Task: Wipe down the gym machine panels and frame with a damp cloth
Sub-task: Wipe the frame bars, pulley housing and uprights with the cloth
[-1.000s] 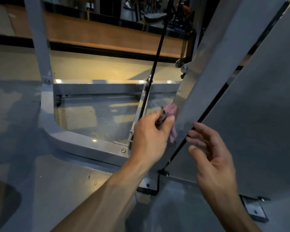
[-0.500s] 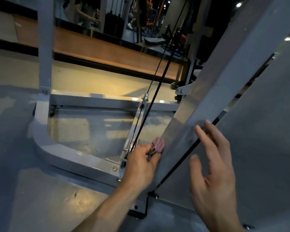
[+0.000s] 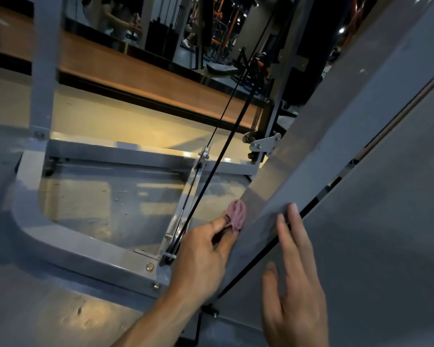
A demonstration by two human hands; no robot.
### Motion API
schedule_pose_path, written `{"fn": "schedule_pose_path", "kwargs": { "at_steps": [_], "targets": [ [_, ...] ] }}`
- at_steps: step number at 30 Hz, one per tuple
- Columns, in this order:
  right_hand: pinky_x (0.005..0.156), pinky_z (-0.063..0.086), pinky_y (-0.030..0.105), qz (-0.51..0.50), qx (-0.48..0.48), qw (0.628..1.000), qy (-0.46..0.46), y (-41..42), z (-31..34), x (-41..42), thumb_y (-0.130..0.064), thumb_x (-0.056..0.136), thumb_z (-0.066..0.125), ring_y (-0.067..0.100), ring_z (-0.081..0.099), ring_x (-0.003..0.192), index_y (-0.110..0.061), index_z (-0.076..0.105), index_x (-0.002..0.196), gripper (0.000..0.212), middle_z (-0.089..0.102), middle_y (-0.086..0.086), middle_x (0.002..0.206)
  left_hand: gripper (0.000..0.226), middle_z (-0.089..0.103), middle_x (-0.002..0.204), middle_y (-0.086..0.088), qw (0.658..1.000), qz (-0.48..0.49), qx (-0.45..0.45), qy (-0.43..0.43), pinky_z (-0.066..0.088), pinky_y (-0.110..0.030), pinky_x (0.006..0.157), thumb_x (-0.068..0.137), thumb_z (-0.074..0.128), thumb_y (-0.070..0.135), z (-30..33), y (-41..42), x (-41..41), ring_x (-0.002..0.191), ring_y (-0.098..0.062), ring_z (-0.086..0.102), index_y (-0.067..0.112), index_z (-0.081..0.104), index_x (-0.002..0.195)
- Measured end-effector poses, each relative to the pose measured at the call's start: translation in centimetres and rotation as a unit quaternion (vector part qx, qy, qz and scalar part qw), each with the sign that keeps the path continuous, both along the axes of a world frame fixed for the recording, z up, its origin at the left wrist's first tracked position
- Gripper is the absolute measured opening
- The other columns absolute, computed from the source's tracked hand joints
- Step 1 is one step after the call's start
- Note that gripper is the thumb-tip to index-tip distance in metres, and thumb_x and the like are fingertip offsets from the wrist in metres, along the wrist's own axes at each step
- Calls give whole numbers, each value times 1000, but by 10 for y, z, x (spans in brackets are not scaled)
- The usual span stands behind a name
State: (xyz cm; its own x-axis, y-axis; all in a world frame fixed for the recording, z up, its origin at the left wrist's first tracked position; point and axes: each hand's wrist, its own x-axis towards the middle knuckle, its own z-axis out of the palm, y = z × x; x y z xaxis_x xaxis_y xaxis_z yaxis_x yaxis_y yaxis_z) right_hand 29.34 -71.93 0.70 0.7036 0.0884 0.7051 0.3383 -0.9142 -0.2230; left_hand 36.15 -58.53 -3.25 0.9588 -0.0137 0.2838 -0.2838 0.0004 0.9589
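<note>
The head view looks down at the base of a grey gym machine. At lower centre of the frame, the left hand (image 3: 201, 256) pinches a small bunched pink cloth (image 3: 236, 217) between thumb and curled fingers, so its grip is clamped on the cloth, which is pressed against the left edge of a slanted grey panel (image 3: 311, 136) that runs from the lower centre up to the upper right. To the lower right, the right hand (image 3: 296, 279) lies with its fingers straight and spread, its grip apart and holding nothing; the fingertips (image 3: 292, 209) rest on the same slanted panel, just beside a dark gap that separates it from a second, wider grey panel (image 3: 386, 234) filling the right side of the frame. Left of the cloth, a black cable (image 3: 226, 144) runs diagonally from the top centre down to a small pulley bracket (image 3: 172, 246) bolted to the frame. The grey base frame (image 3: 68, 236) curves round the left and bottom of an open rectangle of grey floor (image 3: 110, 196). A grey upright post (image 3: 45, 61) rises at the upper left. Across the top of the frame runs a wooden ledge (image 3: 135, 68), and above it a mirror (image 3: 211, 33) shows dim gym equipment.
</note>
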Motion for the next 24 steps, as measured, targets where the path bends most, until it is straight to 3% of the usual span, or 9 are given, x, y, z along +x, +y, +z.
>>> {"fn": "schedule_pose_path", "kwargs": {
  "at_steps": [4,7,9,11,13,16,20,22,24],
  "targets": [
    [108,39,47,4,6,1000,-21,3,-3,3,10,81,51,17,28,154,-4,43,152,73,26,-1,168,40,71,128,18,988,-9,-32,-154,58,-29,97,104,63,25,76,-4,6,113,-2,70,32,61,144],
    [111,38,45,9,5,1000,-24,0,0,2,10,80,50,17,30,153,-4,45,151,73,28,-1,167,43,62,145,9,974,-52,-73,-206,52,-26,107,105,62,22,102,-9,11,130,-4,61,21,56,148],
    [118,34,36,13,4,1000,-27,-3,6,0,11,81,50,17,31,152,-3,45,150,71,31,1,166,42,65,139,11,983,-35,-32,-179,54,-21,100,105,61,22,71,-8,16,123,-1,64,23,58,147],
    [120,29,23,9,14,999,-29,-3,11,-2,10,82,49,15,31,152,-4,45,151,70,31,1,166,33,73,123,13,995,-3,14,-97,56,-15,82,103,61,18,24,-5,16,109,2,68,27,69,135],
    [119,26,16,11,30,999,-30,0,16,-3,10,84,49,13,30,153,-6,44,151,70,31,0,166,31,77,112,19,1000,-19,-2,-25,54,-12,80,103,62,14,1,-2,11,102,5,70,36,73,123],
    [119,26,15,17,43,998,-31,3,16,-2,11,83,49,13,29,153,-6,43,152,70,31,2,166,30,76,115,17,995,-16,-24,-98,56,-18,85,104,63,18,39,-4,13,100,4,70,30,72,129],
    [121,26,21,23,50,998,-27,2,15,0,12,83,49,14,29,153,-6,42,152,72,30,1,166,38,71,132,4,968,-54,-91,-228,55,-32,103,106,61,21,119,-12,21,122,-10,67,16,62,143],
    [120,27,21,26,50,998,-26,2,17,-1,13,82,48,14,30,152,-6,43,152,72,32,0,165,34,75,125,4,973,-28,-69,-217,58,-35,97,105,60,26,106,-17,33,116,-9,69,18,67,138],
    [119,27,18,27,53,998,-26,1,20,-3,13,82,48,13,33,151,-7,44,151,72,34,-1,165,26,78,102,9,989,9,-34,-145,58,-33,84,100,58,32,64,-20,47,100,-4,70,23,74,119]
  ]
}}
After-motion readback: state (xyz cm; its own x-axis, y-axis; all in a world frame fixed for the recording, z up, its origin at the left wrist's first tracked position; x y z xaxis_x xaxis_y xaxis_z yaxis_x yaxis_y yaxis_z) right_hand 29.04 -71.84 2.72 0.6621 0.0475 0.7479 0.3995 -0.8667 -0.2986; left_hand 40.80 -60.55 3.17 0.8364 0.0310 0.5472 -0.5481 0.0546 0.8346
